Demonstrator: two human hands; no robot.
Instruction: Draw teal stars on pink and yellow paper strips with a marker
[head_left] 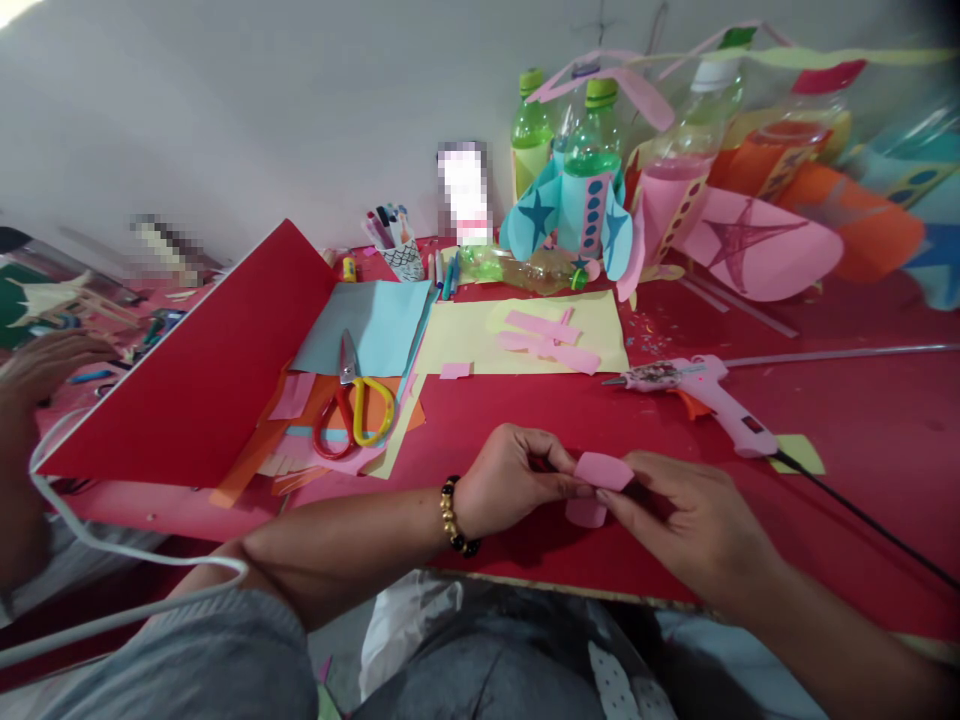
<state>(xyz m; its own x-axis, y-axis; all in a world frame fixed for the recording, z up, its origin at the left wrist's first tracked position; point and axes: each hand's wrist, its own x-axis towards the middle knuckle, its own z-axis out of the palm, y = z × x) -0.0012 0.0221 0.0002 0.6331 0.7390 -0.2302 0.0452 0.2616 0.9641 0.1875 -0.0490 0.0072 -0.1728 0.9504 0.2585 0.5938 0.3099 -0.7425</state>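
Note:
Between my fingers, over the front of the red table (465,440), is a small pink paper piece (602,471) with a rounded end. My left hand (517,470), with a beaded bracelet at the wrist, pinches its left side. On the right side, the thumb and fingers of my right hand (690,510) close on the same paper. A second pink part (586,513) shows just below; whether it is joined to the upper one I cannot tell. Farther back, pink paper strips (551,340) lie on a yellow sheet (457,330).
Scissors (349,400) lie on paper scraps at left, beside a red upright board (202,370). A pink glue gun (705,390) with a black cord rests at right. Decorated bottles (592,190) stand behind. Another person's hand (52,360) is at far left. A white cable (112,545) crosses there.

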